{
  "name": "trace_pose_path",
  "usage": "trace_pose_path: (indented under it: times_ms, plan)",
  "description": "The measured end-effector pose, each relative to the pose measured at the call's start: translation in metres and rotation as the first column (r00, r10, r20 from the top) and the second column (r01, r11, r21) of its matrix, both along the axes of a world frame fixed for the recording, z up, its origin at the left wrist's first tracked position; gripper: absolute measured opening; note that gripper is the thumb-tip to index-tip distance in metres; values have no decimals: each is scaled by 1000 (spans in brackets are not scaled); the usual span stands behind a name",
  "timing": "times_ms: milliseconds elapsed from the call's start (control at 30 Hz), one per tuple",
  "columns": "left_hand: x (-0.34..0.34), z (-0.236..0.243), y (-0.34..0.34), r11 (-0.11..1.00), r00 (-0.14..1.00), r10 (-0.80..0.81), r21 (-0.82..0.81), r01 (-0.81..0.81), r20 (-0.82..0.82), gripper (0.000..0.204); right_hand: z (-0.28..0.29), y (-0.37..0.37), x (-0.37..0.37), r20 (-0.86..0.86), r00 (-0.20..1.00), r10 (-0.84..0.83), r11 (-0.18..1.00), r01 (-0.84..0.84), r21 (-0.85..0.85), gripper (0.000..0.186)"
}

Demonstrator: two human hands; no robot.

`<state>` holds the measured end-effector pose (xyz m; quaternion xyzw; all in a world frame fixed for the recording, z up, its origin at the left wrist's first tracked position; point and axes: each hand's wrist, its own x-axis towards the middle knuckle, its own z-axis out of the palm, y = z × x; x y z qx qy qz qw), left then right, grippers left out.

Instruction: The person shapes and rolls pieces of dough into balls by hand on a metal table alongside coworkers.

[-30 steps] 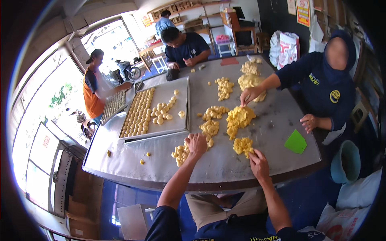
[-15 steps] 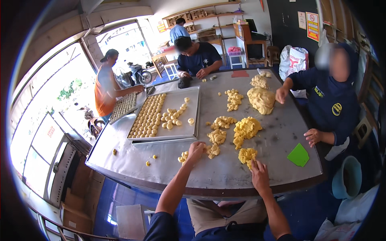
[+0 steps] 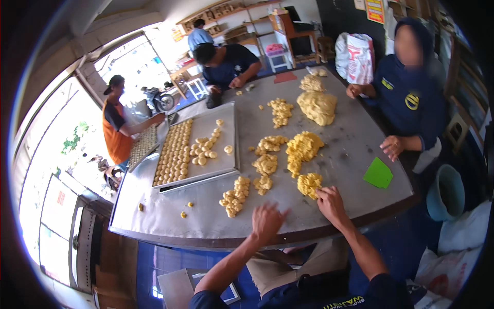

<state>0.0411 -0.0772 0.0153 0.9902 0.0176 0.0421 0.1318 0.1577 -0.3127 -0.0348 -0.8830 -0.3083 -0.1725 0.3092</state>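
Observation:
My left hand (image 3: pixel 268 222) is over the table near its front edge, blurred by motion, its fingers apart and nothing visible in them. It is just below several pale dough pieces (image 3: pixel 263 184) and right of another cluster of dough balls (image 3: pixel 235 197). The fingertips of my right hand (image 3: pixel 332 203) are bent together at the near right edge of a crumbly yellow clump (image 3: pixel 309 185); whatever they hold is hidden. Behind that clump lies a bigger yellow heap (image 3: pixel 303 148). Rows of round dough balls (image 3: pixel 172 157) fill the left part of a metal tray (image 3: pixel 218 159).
A green scraper (image 3: pixel 378 173) lies on the metal table (image 3: pixel 339 216) at right. Farther back is a large dough lump (image 3: pixel 317 107). One co-worker (image 3: pixel 411 92) stands at right, another (image 3: pixel 230 67) is across, and a third (image 3: pixel 117 123) handles a tray at left. A blue bucket (image 3: pixel 445 193) stands beside the table.
My left hand has left the dough cluster and moved right and nearer to me. My right hand stays by the yellow clump. The view has shifted, and the right co-worker's raised hand has drawn back.

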Motion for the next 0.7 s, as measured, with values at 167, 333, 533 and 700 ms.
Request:
trace_pose_path:
  times_ms: [167,333,533,700]
  plan:
    - [34,-66,17,975,890,-24,205,-79,455,39,17,6,7,-78,995,56,973,-72,-220,28]
    - [61,-57,29,994,886,-60,106,12,461,33,-17,-12,20,-152,982,-110,994,109,-12,41]
    - [42,-68,19,893,894,-236,448,44,381,31,-16,-5,-23,-99,992,-83,996,77,-54,46]
    - [32,-64,8,962,917,61,221,-159,393,38,-18,1,-12,-61,995,-82,996,83,10,35]
